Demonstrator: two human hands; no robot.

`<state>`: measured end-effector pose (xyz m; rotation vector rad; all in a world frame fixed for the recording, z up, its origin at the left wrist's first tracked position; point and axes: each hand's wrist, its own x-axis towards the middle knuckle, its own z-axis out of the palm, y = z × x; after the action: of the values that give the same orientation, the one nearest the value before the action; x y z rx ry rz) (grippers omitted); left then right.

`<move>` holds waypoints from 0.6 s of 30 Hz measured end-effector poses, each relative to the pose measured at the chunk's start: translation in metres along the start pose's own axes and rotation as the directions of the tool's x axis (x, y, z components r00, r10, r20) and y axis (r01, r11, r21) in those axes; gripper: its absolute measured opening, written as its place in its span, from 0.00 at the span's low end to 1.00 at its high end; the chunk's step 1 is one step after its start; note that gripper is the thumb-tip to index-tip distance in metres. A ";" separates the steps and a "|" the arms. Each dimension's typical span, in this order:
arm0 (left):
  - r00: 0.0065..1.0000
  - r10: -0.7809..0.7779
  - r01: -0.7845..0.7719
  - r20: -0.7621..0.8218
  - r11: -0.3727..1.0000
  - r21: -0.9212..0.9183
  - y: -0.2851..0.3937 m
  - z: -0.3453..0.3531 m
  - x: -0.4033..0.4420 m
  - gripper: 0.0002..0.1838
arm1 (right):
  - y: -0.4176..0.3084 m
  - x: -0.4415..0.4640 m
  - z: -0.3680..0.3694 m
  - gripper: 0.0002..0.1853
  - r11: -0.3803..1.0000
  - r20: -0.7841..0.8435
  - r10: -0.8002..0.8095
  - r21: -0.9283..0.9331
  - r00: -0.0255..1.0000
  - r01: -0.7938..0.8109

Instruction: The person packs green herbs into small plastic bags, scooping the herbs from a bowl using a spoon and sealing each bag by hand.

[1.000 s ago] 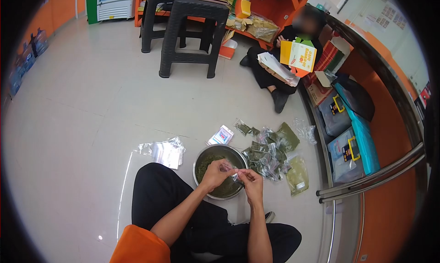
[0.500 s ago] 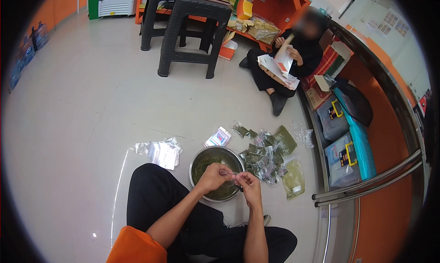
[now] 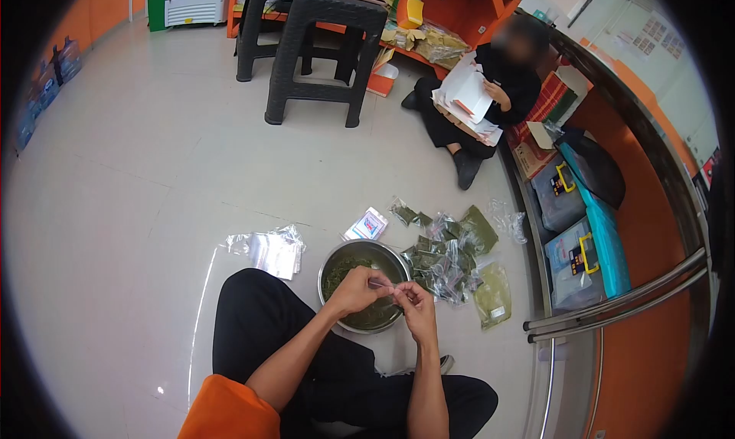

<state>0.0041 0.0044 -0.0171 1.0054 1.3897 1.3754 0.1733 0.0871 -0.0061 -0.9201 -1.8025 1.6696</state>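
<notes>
Over the steel bowl (image 3: 322,277), my left hand (image 3: 357,290) and my right hand (image 3: 416,307) meet with fingertips pinched together. Between them runs the thin edge of a small plastic zip bag (image 3: 380,284); most of it is hidden by my fingers. Dark green shredded leaves (image 3: 346,272) lie in the bowl. To its right is a heap of small clear bags filled with green stuff (image 3: 445,261). A stack of flat clear bags (image 3: 274,255) lies to the left, and a printed pack (image 3: 366,225) sits just beyond the bowl.
Larger green bags (image 3: 492,295) and crumpled clear plastic (image 3: 508,223) lie farther right. A co-worker (image 3: 511,75) sits on the floor holding white card sheets (image 3: 468,94). Black stools (image 3: 325,56) stand ahead. Storage boxes (image 3: 573,259) and metal rails (image 3: 616,292) line the right side.
My hands stay pinched over the bowl with only a slight shift of the fingers. The co-worker's white sheets have been raised and opened out.
</notes>
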 end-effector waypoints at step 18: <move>0.990 0.001 -0.005 -0.138 1.000 -0.029 0.002 -0.001 0.003 0.10 | 0.002 0.001 -0.005 0.04 0.999 -0.077 -0.043 -0.006 0.996 0.043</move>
<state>0.0019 0.0066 -0.0152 0.9074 1.4647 1.4869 0.1765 0.0916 -0.0071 -0.9277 -1.7630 1.5832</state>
